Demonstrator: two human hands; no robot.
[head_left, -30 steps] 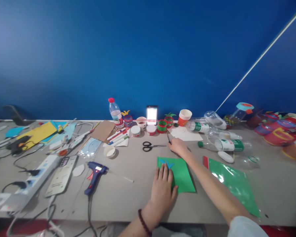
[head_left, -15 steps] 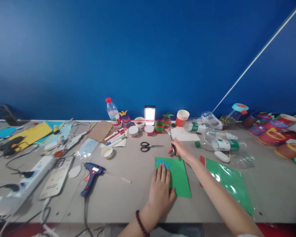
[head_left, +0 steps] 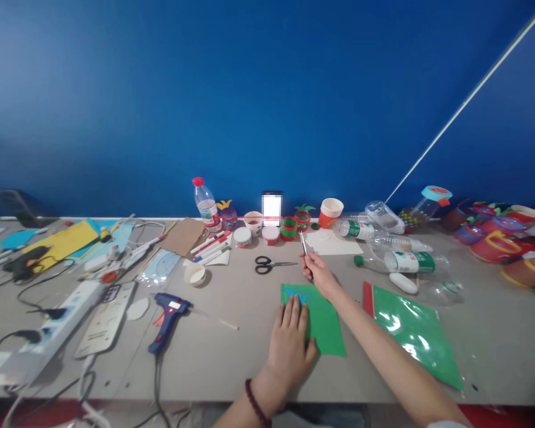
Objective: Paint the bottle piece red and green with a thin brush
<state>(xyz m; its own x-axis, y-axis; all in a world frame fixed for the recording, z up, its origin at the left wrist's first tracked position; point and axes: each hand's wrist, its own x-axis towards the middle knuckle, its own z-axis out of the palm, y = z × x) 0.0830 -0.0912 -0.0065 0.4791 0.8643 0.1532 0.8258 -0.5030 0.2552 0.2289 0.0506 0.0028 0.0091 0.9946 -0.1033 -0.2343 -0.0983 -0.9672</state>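
Note:
My left hand [head_left: 290, 333] lies flat with its fingers stretched over a green sheet [head_left: 327, 327]. Under its fingertips is a blue leafy cutout [head_left: 301, 295], partly covered, at the sheet's top left. Just beyond the sheet's far edge, my right hand [head_left: 317, 272] is closed around a slim pen [head_left: 304, 245], which points up and away toward the wall. Its dark end sticks out below the fingers. Black-handled scissors [head_left: 270, 264] rest on the table to the left of that hand.
A blue glue gun [head_left: 168, 318] lies left, its cord running off the front edge. Several markers [head_left: 211, 246], cups and jars line the back. At right are plastic bottles [head_left: 410, 261] and a green packet [head_left: 417, 333]; a power strip [head_left: 57, 327] sits far left.
My right hand has shifted slightly left, and the pen in it has turned, its light part now facing up. My left hand stays on the green sheet.

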